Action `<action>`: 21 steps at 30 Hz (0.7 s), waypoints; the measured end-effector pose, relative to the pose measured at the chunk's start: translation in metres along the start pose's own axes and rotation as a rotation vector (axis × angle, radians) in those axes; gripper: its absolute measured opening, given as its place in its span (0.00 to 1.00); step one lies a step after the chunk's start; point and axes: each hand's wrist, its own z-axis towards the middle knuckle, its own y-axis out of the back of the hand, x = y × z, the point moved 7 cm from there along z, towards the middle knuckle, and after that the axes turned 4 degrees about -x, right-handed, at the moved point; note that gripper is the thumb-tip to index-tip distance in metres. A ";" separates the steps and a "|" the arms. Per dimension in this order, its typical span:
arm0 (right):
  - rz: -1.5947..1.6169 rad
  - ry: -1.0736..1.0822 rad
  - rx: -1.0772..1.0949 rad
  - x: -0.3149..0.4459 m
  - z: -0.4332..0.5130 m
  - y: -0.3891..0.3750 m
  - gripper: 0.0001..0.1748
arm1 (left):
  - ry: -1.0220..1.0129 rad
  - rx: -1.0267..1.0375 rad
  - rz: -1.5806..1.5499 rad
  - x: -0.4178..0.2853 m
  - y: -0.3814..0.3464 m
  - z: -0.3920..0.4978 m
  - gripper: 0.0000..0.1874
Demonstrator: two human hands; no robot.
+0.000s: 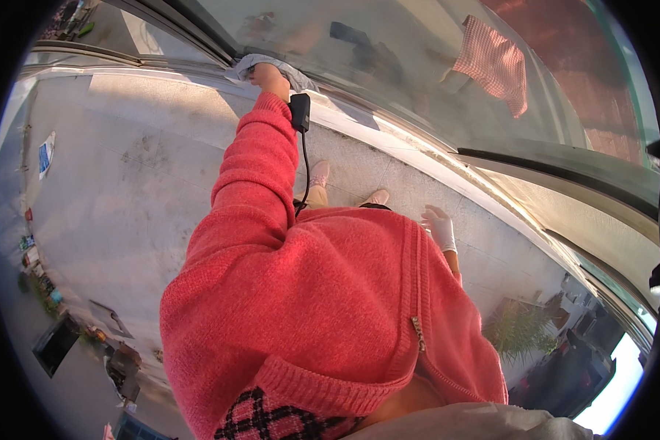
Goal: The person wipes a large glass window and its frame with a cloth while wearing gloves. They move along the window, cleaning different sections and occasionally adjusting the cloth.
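At the lower frame of a glass window pane (pixel 396 82), my left hand (pixel 267 74) is at the end of my outstretched arm, gripping a pale grey cloth (pixel 302 82). The cloth bunches around the hand and hides most of its fingers. A black box (pixel 300 113) with a cable sits at that wrist. My right hand (pixel 440 225), in a thin white glove, hangs low beside my body with its fingers apart and nothing visible in it. A red-and-white checked cloth (pixel 492 66) shows in the glass; whether it is behind the pane or reflected, I cannot tell.
A pale sill (pixel 363 129) runs along the window's foot. My shoes (pixel 377 197) stand on a paved floor (pixel 143 181). A blue-and-white packet (pixel 46 155) lies at far left, with potted plants and clutter along the edge. A spiky plant (pixel 520 330) is at lower right.
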 end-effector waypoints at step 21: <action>0.043 -0.026 -0.013 -0.064 -0.016 0.063 0.22 | -0.353 0.642 0.287 0.104 -0.205 -0.337 0.25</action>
